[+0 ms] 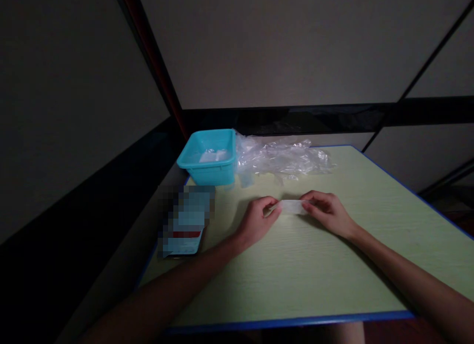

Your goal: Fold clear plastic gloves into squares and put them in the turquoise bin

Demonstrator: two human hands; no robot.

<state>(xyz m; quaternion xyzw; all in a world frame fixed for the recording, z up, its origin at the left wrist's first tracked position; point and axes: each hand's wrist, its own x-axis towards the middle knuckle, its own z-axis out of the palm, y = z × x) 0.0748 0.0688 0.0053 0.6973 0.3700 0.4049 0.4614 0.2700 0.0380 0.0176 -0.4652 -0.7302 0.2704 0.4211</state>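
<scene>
A small, flat white rectangular piece is stretched between my two hands, just above the middle of the table. It looks thin and partly see-through; I cannot make out whether it is a packet or a sheet. My left hand pinches its left end between thumb and fingers. At the other end, the thumb and fingers of my right hand close on it. The fingertips cover both ends of the piece.
A turquoise plastic basin with white pieces in it stands at the table's back left. Crumpled clear plastic lies beside it. A phone-like object, partly pixelated, rests at the left edge. The pale green table has a blue rim.
</scene>
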